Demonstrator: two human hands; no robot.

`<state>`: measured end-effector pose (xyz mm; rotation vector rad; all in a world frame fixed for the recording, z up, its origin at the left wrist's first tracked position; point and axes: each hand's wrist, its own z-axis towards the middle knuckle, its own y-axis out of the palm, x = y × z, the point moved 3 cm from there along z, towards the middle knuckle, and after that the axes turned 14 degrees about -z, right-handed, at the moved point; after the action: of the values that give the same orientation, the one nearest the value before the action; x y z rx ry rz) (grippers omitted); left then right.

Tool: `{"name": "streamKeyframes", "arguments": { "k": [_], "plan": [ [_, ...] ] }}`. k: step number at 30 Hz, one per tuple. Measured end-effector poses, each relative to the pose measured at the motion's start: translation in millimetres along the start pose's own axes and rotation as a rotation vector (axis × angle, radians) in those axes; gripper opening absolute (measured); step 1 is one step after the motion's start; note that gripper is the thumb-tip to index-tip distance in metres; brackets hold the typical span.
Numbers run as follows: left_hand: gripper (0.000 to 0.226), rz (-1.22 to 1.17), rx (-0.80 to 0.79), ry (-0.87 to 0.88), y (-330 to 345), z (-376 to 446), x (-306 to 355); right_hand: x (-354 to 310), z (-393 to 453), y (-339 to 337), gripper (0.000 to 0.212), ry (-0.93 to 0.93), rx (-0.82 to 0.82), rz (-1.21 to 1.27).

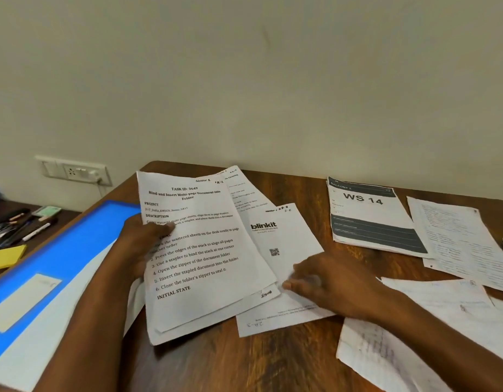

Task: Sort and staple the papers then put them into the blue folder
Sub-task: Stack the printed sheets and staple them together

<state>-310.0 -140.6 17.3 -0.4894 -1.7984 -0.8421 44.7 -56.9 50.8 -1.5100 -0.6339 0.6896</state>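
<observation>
My left hand [142, 244] grips a small stack of printed sheets [199, 267] by its left edge, thumb on the top page headed "TASK ID: 3649". My right hand [321, 281] pinches the lower edge of the "blinkit" sheet [284, 241], which lies partly under the stack. Another sheet marked "2R-3" [275, 318] lies beneath, upside down. The blue folder [63, 250] lies flat at the left of the wooden table [244, 363], with a pale label on it. No stapler is visible.
A "WS 14" sheet pile [369, 216] and several loose handwritten pages [459, 244] lie at the right. Yellow sticky notes [7, 257] and pens [15, 224] sit on a lower surface at far left. A wall socket [74, 171] is behind.
</observation>
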Motion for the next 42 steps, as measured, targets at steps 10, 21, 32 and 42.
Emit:
{"name": "streamKeyframes", "arguments": {
  "k": [10,21,32,42],
  "plan": [
    [0.032,0.032,-0.031,0.037,7,-1,-3,70,73,26,0.066,0.527,0.218,0.351],
    [0.026,-0.034,-0.091,0.006,8,4,-10,76,81,37,0.014,0.637,0.382,0.67],
    [0.045,-0.199,-0.223,-0.039,6,9,-12,84,80,32,0.013,0.683,0.401,0.973],
    [0.049,-0.24,-0.336,-0.026,42,-13,-23,57,75,26,0.009,0.552,0.417,1.291]
  ]
}}
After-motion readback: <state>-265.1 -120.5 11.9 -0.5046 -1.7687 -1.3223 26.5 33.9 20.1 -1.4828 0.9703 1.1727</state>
